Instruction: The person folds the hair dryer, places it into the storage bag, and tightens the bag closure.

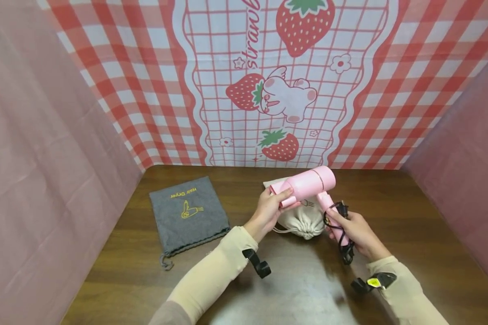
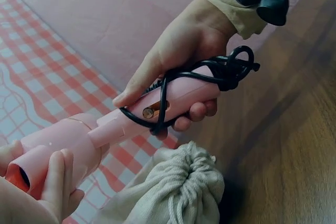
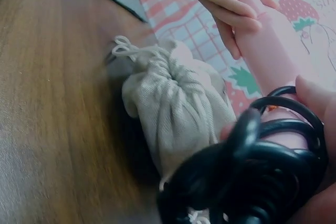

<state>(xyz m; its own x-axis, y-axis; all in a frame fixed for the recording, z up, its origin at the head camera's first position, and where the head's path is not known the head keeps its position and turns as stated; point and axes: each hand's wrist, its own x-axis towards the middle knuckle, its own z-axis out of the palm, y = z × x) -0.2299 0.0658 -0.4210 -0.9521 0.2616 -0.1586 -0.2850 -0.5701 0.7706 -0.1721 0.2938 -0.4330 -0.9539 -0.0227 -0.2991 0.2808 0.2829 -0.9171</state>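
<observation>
A pink hair dryer (image 1: 309, 184) is held in the air above a cream drawstring bag (image 1: 305, 221). My left hand (image 1: 270, 207) grips its nozzle end, thumb on top and fingers beneath. Around the handle (image 2: 184, 95), wrapped with a black cord (image 2: 231, 74), curl the fingers of my right hand (image 1: 355, 230). In the right wrist view the cord (image 3: 236, 171) covers much of the handle, and the cream bag (image 3: 173, 98) lies beside it with its neck drawn closed.
A flat grey drawstring pouch (image 1: 189, 212) with a yellow dryer print and lettering lies at the left of the brown wooden table (image 1: 118, 271). Behind the table hangs a red checked cloth with strawberries (image 1: 280, 145); pink cloths hang at both sides.
</observation>
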